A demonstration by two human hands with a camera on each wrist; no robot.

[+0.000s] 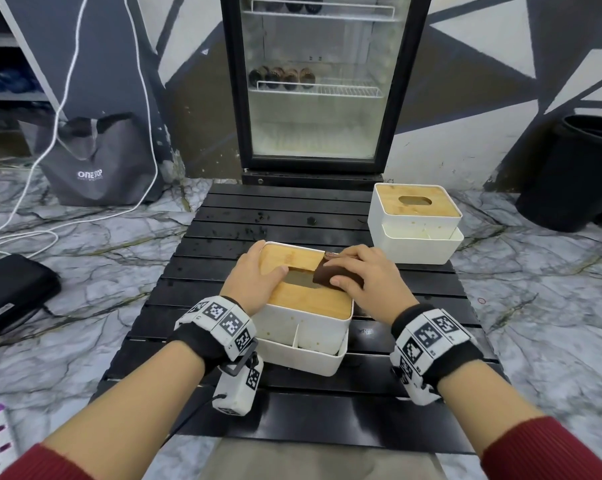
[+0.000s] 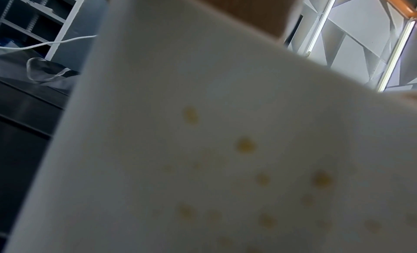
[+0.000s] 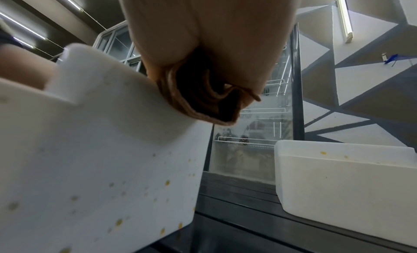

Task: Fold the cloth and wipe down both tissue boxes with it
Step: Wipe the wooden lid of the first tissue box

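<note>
The near tissue box [image 1: 306, 327], white with a bamboo lid, stands in the middle of the black slatted table [image 1: 258, 216]. My left hand [image 1: 258, 275] grips its left side, thumb lying on the lid. My right hand [image 1: 358, 271] presses a folded brown cloth [image 1: 327, 273] onto the right part of the lid, fingers curled over it. In the right wrist view the cloth [image 3: 203, 96] bunches under my palm at the box's edge. Yellowish spots dot the white wall [image 2: 203, 149] [image 3: 101, 167]. The second tissue box [image 1: 415, 223] [image 3: 347, 185] stands at the back right.
A glass-door fridge [image 1: 317, 81] stands behind the table. A grey bag [image 1: 95, 161] and white cables [image 1: 26, 216] lie on the marble floor to the left, a black device [image 1: 12, 292] nearer. A black bin [image 1: 576, 171] stands at the right.
</note>
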